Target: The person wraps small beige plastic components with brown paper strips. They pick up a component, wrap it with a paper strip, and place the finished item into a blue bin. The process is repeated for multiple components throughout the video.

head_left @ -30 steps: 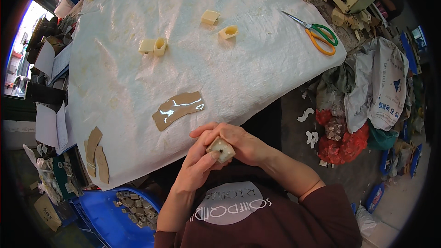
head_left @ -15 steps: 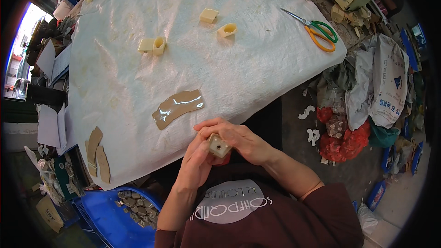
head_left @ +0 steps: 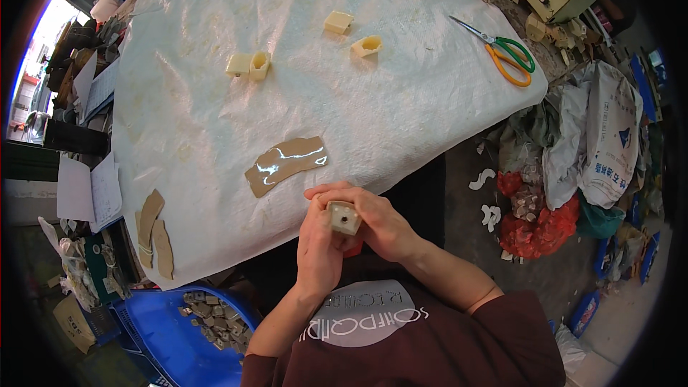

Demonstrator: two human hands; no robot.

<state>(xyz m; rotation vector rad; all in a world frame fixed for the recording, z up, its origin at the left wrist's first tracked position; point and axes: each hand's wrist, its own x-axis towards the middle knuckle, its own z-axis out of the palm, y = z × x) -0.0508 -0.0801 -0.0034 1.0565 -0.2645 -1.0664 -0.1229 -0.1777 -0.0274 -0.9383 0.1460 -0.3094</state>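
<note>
Both hands are cupped around a small beige block just off the table's near edge. Its squarish end, with a dark round hole in the middle, faces up. My left hand closes on its left side. My right hand wraps it from the right, its fingers reaching over the far side. A bit of something red shows under the block; the rest is hidden by the hands. Just beyond lies a curved brown sheet piece with a glossy surface.
Cream hollow blocks sit farther back on the white-covered table. Scissors with green and orange handles lie at right. Brown strips rest at the left corner. Below, a blue basket holds several grey-brown pieces. Bags stand at right.
The whole view has shifted slightly, so the table items appear a little farther right. Both hands keep hold of the block, and more of its holed end now shows.
</note>
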